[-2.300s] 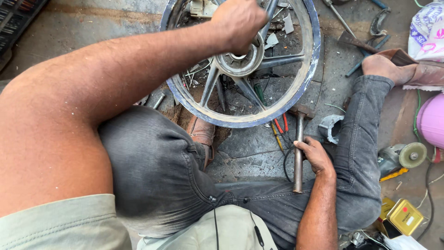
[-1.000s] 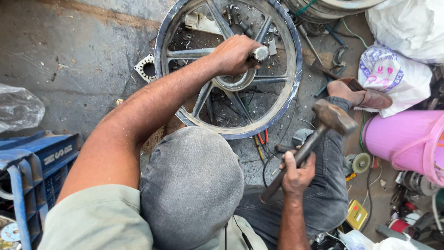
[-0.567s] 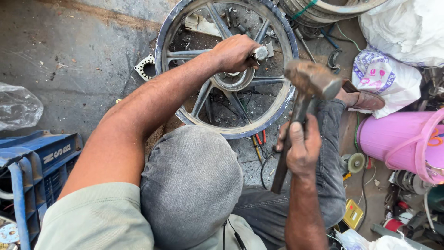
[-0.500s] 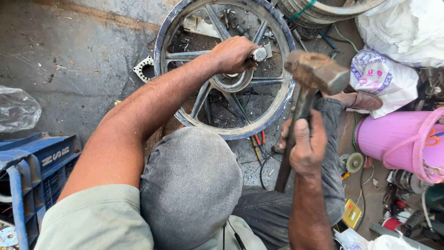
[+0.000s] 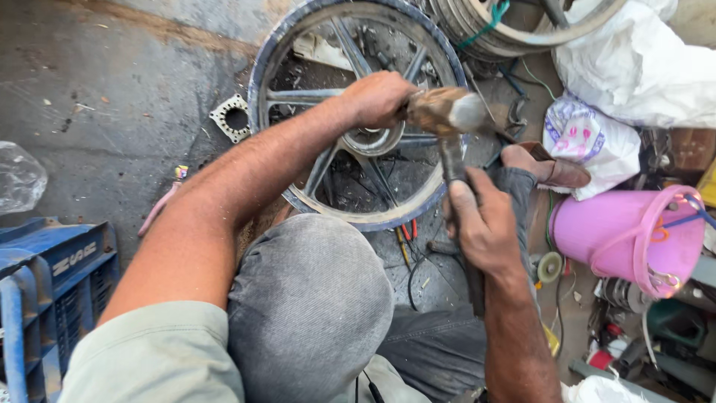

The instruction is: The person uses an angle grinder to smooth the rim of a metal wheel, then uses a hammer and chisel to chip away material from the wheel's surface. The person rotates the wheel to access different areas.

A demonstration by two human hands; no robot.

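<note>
Down over our knees, from the head camera, we see our left hand [image 5: 380, 98] reaching out to the hub of the spoked wheel [image 5: 358, 112], fingers curled tight around something small at the centre; what exactly it grips is hidden under the knuckles. That wheel lies flat on the grimy concrete floor [image 5: 112, 97], its blue-grey rim circling a scatter of scraps and bits.

Our right hand [image 5: 485, 227] is wrapped firmly around the handle of the hammer [image 5: 451, 119], and the hammer head sits blurred right beside the left hand's knuckles, touching or very nearly so; we cannot tell which. The handle runs down from the head into our fist, close to upright in the frame.

Just past the rim on the left, a square metal plate with a round hole [image 5: 233, 117] rests on the floor. At the lower left stands a blue plastic crate [image 5: 52, 269]. Over on the right we have a pink bucket [image 5: 626, 231] tipped on its side, a printed white bag [image 5: 585, 138] above it, and a brown shoe [image 5: 559, 170] between wheel and bucket.
</note>
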